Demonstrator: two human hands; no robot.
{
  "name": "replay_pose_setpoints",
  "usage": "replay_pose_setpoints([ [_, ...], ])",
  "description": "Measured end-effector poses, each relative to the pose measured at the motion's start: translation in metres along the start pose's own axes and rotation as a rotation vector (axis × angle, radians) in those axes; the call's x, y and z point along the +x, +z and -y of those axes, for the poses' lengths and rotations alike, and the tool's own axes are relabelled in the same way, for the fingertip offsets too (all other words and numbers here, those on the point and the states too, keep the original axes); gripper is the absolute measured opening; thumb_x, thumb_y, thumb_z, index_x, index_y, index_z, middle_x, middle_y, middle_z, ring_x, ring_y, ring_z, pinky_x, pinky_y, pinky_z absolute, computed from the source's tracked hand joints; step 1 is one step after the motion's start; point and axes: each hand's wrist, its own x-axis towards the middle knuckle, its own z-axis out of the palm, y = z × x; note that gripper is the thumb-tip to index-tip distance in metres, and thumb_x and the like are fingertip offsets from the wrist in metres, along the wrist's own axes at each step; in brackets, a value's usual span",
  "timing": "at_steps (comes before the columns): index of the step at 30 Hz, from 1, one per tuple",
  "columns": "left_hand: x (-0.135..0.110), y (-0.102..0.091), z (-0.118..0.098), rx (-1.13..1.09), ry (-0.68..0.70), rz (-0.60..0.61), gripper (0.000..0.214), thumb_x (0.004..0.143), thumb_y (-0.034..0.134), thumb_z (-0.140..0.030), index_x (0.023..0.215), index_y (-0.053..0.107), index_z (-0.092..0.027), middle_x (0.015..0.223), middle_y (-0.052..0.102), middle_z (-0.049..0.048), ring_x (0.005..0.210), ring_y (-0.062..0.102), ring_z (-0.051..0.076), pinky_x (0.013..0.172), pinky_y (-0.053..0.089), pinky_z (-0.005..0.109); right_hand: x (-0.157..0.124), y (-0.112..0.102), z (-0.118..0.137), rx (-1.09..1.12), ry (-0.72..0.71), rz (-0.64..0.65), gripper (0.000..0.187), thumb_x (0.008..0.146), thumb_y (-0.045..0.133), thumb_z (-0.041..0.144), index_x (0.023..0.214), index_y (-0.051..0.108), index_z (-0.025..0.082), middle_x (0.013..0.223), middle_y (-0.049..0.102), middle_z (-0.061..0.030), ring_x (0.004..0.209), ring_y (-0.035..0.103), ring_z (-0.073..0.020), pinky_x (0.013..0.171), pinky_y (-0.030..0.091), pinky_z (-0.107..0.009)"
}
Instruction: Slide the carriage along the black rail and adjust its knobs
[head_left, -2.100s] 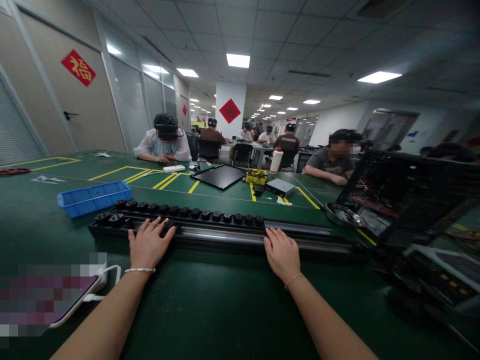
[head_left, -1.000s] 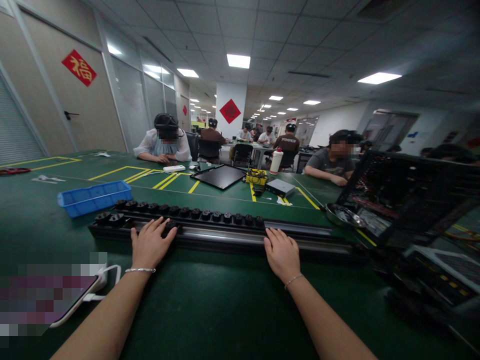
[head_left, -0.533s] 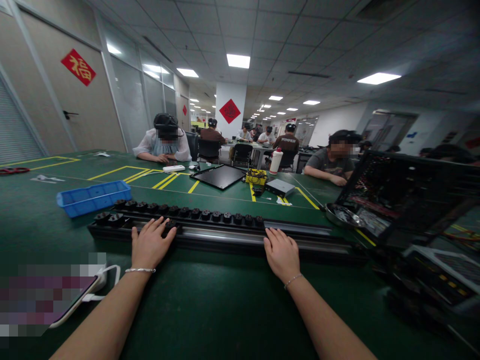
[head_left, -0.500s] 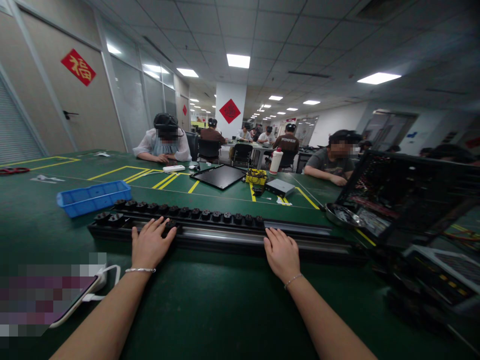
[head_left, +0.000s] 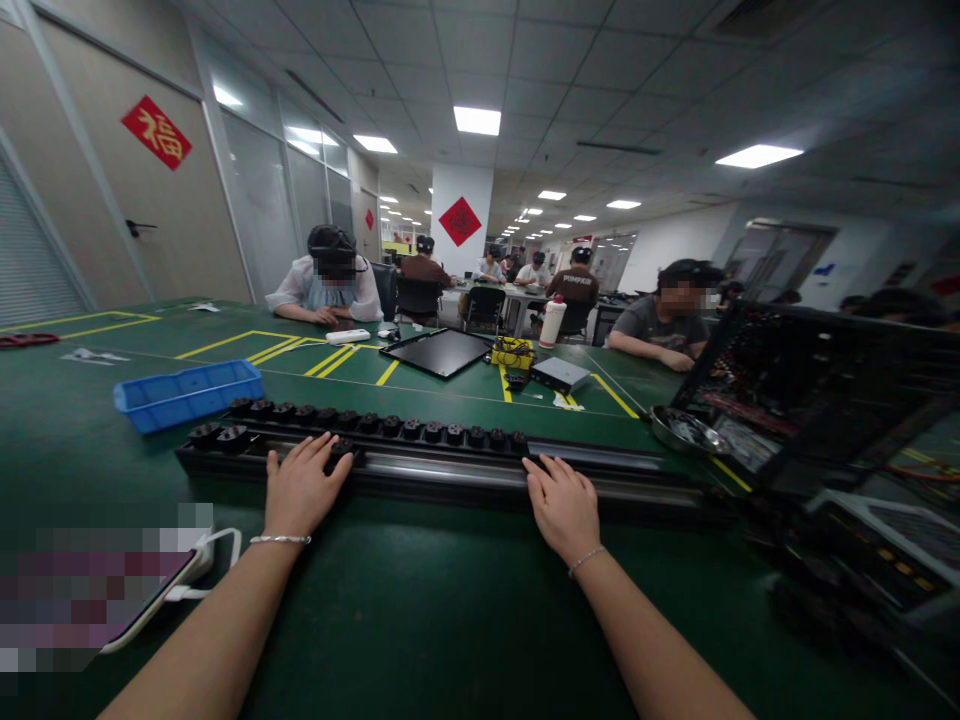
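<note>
My left hand (head_left: 301, 490) lies flat and open over the near long black track (head_left: 442, 470), fingers spread. A black socket piece (head_left: 339, 455) shows between its index finger and thumb; whether they press on it I cannot tell. Farther right, my right hand (head_left: 566, 508) rests open on the same track, fingertips at its top edge. Two more black plug-like pieces (head_left: 234, 438) sit at the track's left end. Right behind runs a second black track (head_left: 592, 456), carrying a row of several round black socket pieces (head_left: 412, 429).
A blue plastic bin (head_left: 191, 397) stands behind the tracks' left end. At left is a phone (head_left: 150, 600) with a white cable. A metal bowl (head_left: 686, 432), an open computer case (head_left: 817, 400) and a power supply (head_left: 892, 545) crowd the right. Co-workers sit across the table.
The fingers of my right hand have shifted very slightly to the left. My left hand and the tracks look the same.
</note>
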Motion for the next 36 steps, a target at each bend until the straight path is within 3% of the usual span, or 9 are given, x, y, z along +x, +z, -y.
replay_pose_setpoints([
  [9, 0.0010, -0.0004, 0.0020, 0.012, 0.049, -0.017, 0.051, 0.083, 0.032, -0.045, 0.120, 0.056, -0.020, 0.130, 0.052, 0.0068, 0.119, 0.046, 0.025, 0.106, 0.019, 0.050, -0.0002, -0.0014, 0.0006, -0.019, -0.009, -0.005, 0.039, 0.091, 0.030, 0.035, 0.120, 0.056, 0.033, 0.127, 0.054, -0.0009, 0.121, 0.042, -0.0196, 0.096, 0.028, -0.038],
  [36, 0.0009, -0.0023, 0.0019, 0.041, 0.083, -0.014, 0.048, 0.082, 0.033, -0.045, 0.115, 0.060, -0.024, 0.132, 0.050, 0.0041, 0.119, 0.045, 0.026, 0.104, 0.021, 0.050, -0.0001, 0.0019, -0.0003, -0.010, -0.002, -0.015, 0.039, 0.090, 0.030, 0.035, 0.119, 0.057, 0.033, 0.126, 0.055, -0.0009, 0.120, 0.042, -0.0199, 0.096, 0.028, -0.038],
])
